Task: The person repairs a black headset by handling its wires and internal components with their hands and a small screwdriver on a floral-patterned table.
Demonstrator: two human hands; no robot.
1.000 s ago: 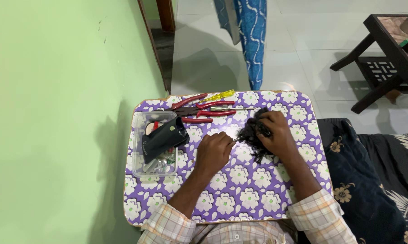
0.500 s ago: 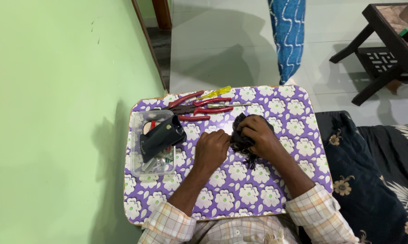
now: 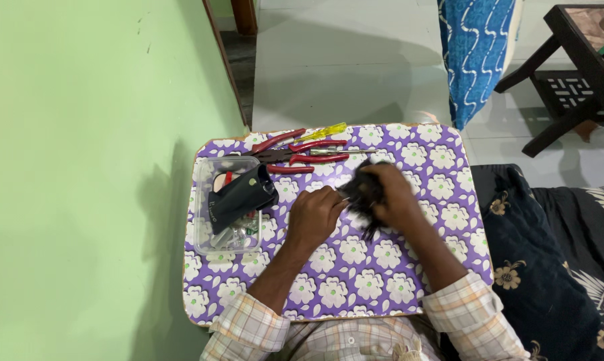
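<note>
- While you look down at the bench [image 3: 409,281], with its purple cover printed in white flowers, both of your hands meet near its middle over a small dark object [image 3: 363,194].
- Your right hand [image 3: 392,197] wraps over that dark object from the far side, fingers curled around it in a firm grasp; thin dark strands hang out below the hand toward you.
- Your left hand [image 3: 315,215] is closed at the object's left edge, fingertips pinching a pale part that sticks out there; what that part is, you cannot tell from this view.
- The dark object sits just above the bench cover, between the two hands, and most of it is hidden by your right hand.
- To the left of your left hand stands a clear plastic box [image 3: 205,234], with a black pouch [image 3: 238,197] lying tilted across its top and small metal bits at its near end.
- Beyond the hands, along the far edge of the bench, lie red-handled pliers [image 3: 295,154], a second red-handled tool just beside them, and a yellow-handled screwdriver [image 3: 323,132].
- A green wall [image 3: 81,180] runs along the left side of the bench.
- A dark floral cushion [image 3: 549,267] lies to the right, touching the bench edge.
- Farther off, a blue patterned cloth [image 3: 482,53] hangs above the pale floor, near a dark wooden side table [image 3: 576,80].
</note>
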